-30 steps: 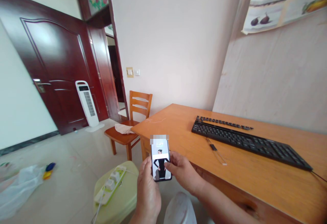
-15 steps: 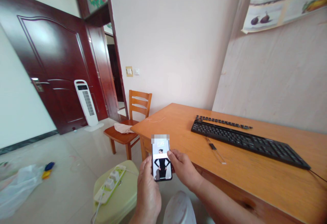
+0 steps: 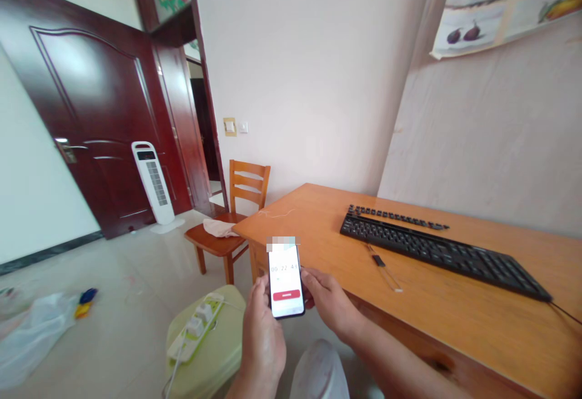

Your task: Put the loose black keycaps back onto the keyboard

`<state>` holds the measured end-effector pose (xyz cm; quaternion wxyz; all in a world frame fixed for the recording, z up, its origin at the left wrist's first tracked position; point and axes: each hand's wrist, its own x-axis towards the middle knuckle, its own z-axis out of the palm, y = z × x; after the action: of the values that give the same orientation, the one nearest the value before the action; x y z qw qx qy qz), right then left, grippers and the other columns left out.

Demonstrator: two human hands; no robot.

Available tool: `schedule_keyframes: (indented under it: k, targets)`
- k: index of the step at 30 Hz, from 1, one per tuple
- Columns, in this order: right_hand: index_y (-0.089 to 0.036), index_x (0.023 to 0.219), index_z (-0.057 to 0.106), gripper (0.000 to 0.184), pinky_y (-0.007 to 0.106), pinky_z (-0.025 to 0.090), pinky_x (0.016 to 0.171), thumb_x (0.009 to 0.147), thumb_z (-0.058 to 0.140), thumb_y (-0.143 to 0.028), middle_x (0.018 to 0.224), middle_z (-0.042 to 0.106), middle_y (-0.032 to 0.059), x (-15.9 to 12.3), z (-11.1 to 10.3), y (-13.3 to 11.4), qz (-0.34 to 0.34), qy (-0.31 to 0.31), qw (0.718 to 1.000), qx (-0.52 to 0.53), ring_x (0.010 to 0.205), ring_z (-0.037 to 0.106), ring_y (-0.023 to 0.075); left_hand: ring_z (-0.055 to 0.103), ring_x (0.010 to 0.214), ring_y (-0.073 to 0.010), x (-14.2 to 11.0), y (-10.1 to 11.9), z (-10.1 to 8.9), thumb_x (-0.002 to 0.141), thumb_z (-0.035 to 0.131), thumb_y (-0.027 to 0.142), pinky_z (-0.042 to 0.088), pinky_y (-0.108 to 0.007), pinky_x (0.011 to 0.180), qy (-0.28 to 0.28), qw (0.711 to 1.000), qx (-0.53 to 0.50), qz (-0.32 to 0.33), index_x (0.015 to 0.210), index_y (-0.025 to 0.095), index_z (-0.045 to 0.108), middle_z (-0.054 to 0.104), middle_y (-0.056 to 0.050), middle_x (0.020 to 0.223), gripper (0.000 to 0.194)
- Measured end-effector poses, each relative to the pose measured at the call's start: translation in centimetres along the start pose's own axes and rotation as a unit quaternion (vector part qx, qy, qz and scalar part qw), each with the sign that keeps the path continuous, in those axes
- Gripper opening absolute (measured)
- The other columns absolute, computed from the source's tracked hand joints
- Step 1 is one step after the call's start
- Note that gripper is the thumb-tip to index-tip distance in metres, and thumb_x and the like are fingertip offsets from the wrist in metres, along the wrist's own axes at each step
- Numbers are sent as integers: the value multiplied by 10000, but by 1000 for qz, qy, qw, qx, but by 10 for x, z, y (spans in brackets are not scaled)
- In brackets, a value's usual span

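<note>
A smartphone [image 3: 286, 281] is held upright in front of the table's left end. Its lit screen is white, with a timer-like row of digits and a red bar below. My left hand [image 3: 264, 326] is closed around its left side. My right hand [image 3: 328, 298] grips the right edge, thumb along the side and fingers behind, partly hidden. On the wooden table [image 3: 313, 217] to the right lie a black keyboard [image 3: 436, 253], a row of loose black keycaps [image 3: 395, 217] behind it, and a small wire keycap puller [image 3: 379, 261] with a black grip in front.
A wooden chair [image 3: 249, 184] with a pale cloth [image 3: 220, 227] on its seat stands beyond the table's left corner. Nearer, a power strip [image 3: 195, 329] lies on a green stool [image 3: 222, 356]. A white tower fan [image 3: 154, 184] stands by the door; a plastic bag [image 3: 39, 338] lies on the floor.
The phone's screen has gone from a picture of a figure in black to a white page with digits and a red bar. My right thumb has moved off the screen to the phone's edge.
</note>
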<state>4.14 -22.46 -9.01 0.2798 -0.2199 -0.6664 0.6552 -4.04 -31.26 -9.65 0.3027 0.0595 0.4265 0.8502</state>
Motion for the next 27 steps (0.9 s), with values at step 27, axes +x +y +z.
schedule_keyframes:
  k: [27]
  targets:
    - [-182,1067,632,292,286,472,603,869,482,-335,792,690,71,-24,-9,9,-13,97,964,-248,654,642,185,675,834,-211,36,-4,20,801,549,586,511,-308,708,-74,997,11,-13,1046,140,659,703,-80,932,521]
